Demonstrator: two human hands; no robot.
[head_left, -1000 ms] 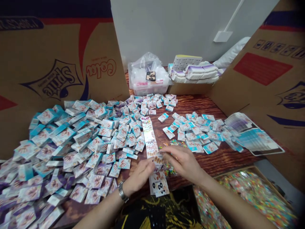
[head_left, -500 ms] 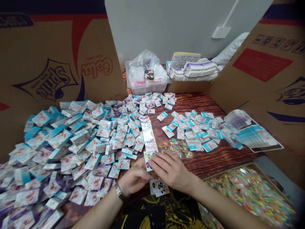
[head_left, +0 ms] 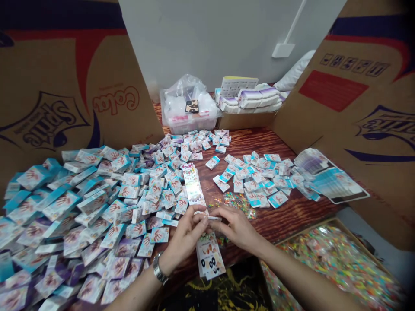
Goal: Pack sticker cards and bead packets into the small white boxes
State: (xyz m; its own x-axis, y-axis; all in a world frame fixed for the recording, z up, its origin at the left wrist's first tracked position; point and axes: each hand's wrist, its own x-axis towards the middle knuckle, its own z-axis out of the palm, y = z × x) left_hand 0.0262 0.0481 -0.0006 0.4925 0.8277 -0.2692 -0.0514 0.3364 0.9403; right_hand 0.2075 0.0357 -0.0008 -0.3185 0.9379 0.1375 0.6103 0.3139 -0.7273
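My left hand (head_left: 188, 231) and my right hand (head_left: 238, 226) meet at the front of the table, fingers pinched on a thin white folded paper piece (head_left: 214, 218) seen nearly edge-on. My fingers cover part of it, so its exact kind is hidden. Just beyond my fingers lies a long strip of printed sticker sheets (head_left: 195, 190), bright with glare. Below my hands, overlapping sheets with black ring and nail-like prints (head_left: 211, 257) hang over the table's front edge. A small heap of colourful beads in clear bags (head_left: 238, 203) sits beyond my right hand.
A big pile of small printed boxes (head_left: 81, 207) covers the left side. More boxes (head_left: 259, 177) lie right of centre, beside fanned cards (head_left: 327, 177). Tall cartons (head_left: 58, 65) flank the table. Bagged goods (head_left: 189, 108) stand behind, and a carton of colourful packets (head_left: 337, 263) is lower right.
My right hand has lifted off the sticker sheet, and both hands now pinch a thin white piece. More of the sheets below shows. The camera view has turned slightly right.
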